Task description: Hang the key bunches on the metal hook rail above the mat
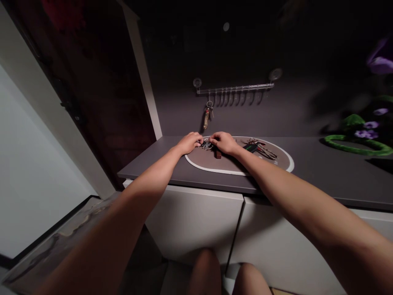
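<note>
Dim light fills this corner: a dark grey countertop (322, 172) runs along a dark wall, and under it you see white cabinet doors (190, 221). At the left stands a white door frame (144, 78) with a dark reddish door beside it. On the wall above the counter a clear hook rail (235, 89) is fixed with suction cups, and one key with a brown fob (207, 116) hangs from a hook near its left end. At the far right, blurred, there are purple flowers with a green ring (356, 145) lying on the counter.

On the counter lies an oval tray (239, 169), brown-grey with a white rim. Inside it, on the right side, rests a key bunch with green and red tags (259, 148), well apart from your fingers. On the left part of the tray lies a small key ring (207, 144) with a dark brown fob under it.

Your left hand (190, 142) and your right hand (224, 142) meet over this small key ring. The fingertips of both hands are pinched on it from the two sides, and the hands are almost touching each other. Your wrists rest on the tray.
</note>
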`<state>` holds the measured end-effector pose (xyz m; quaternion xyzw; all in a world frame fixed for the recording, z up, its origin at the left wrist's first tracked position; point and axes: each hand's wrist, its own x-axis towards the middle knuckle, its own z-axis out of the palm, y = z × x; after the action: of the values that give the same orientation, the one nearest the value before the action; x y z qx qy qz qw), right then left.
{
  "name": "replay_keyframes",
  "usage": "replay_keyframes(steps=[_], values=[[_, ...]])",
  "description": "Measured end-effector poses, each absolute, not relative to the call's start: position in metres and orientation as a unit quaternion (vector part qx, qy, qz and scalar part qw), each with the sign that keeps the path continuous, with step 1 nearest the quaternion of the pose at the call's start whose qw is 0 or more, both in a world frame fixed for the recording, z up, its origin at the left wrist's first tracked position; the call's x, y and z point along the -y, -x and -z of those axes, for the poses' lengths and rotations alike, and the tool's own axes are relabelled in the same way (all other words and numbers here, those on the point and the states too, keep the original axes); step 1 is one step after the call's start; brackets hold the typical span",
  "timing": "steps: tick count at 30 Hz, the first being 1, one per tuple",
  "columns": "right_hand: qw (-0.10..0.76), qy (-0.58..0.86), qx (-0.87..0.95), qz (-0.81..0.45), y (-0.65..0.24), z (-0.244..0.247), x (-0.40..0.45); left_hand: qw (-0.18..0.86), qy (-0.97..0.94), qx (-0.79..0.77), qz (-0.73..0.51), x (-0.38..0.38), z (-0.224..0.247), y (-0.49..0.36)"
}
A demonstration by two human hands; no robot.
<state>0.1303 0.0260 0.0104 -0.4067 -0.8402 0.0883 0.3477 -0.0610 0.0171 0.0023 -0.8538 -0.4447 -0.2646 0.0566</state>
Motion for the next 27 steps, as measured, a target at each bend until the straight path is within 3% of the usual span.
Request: replay_keyframes(steps=[16, 27], values=[[0.347, 0.399, 0.842, -0.109, -0.131, -0.01, -0.023, 0.02, 0.8, 0.476, 0.365, -0.004, -0.015, 0.044], [0.373, 0.386, 0.838, -0.096, -0.13, -0.013, -0.025, -0.178, 0.711, 0.457, 0.504, -0.005, -0.012, 0.035]])
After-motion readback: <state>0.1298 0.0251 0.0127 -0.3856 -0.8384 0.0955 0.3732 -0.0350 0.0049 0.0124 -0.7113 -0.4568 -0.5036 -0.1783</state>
